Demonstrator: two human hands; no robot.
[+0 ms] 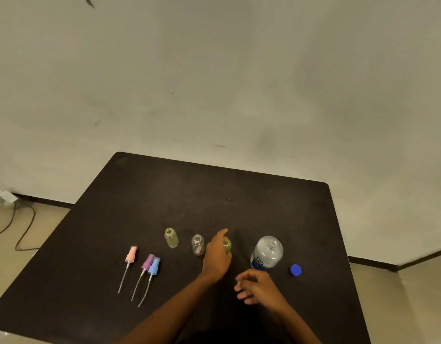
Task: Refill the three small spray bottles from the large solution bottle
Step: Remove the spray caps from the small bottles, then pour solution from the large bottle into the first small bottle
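The left hand [215, 256] grips the greenish spray bottle [226, 245], upright on the bench [239, 194]. At its 4 o'clock the right hand [256, 286] hovers, fingers loosely curled, holding nothing. The uncapped large solution bottle [267, 252] stands at 1 o'clock from it, with the blue cap [295, 270] beside it. The clear bottle [197, 244] and the yellow bottle [171, 237] stand at the left hand's 9 to 10 o'clock, and the spray heads [147, 261] lie further left.

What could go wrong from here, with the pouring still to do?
1. The large clear solution bottle stands uncapped close to the right hand; a careless reach might tip it and spill.
2. The small yellow-green bottle that the left hand grips is tiny beside it, so a pour could easily miss its mouth.
3. The small clear glass bottle stands open right beside the left hand and may get knocked over.
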